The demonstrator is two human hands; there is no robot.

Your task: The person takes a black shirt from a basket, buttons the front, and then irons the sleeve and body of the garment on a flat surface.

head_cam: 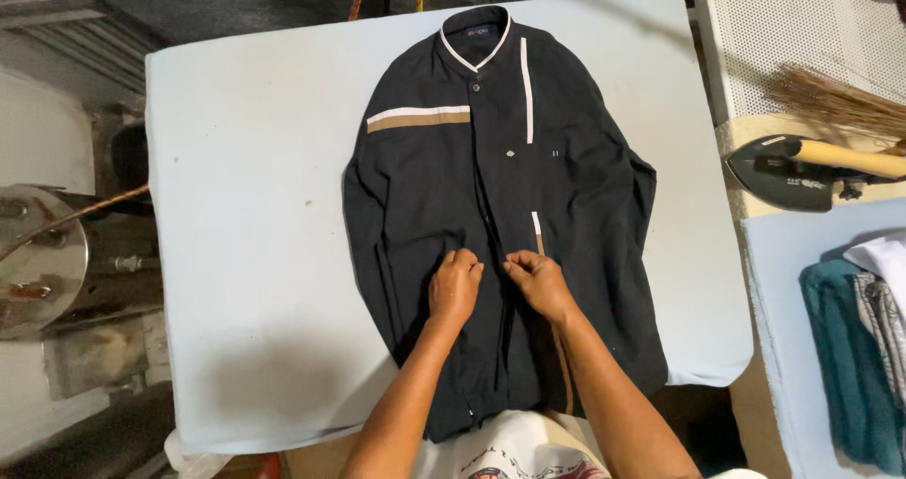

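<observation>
Pale blue padded table (236,252) carries a black shirt (491,205) spread flat, front up, while left hand (454,288) and right hand (540,283) pinch its front placket, apparently closing a button.

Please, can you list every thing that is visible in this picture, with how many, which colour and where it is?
shirt: one, black with white and tan stripes, flat on the table, front up
table: one, pale blue padded top, centre
iron: one, dark with wooden handle, right side
broom: one, straw brown, upper right
folded clothes: small pile, teal, grey, white, lower right
metal vessel: one, silver, left edge
left hand: one, pinching the shirt's front opening
right hand: one, pinching the same opening, beside the left
</observation>
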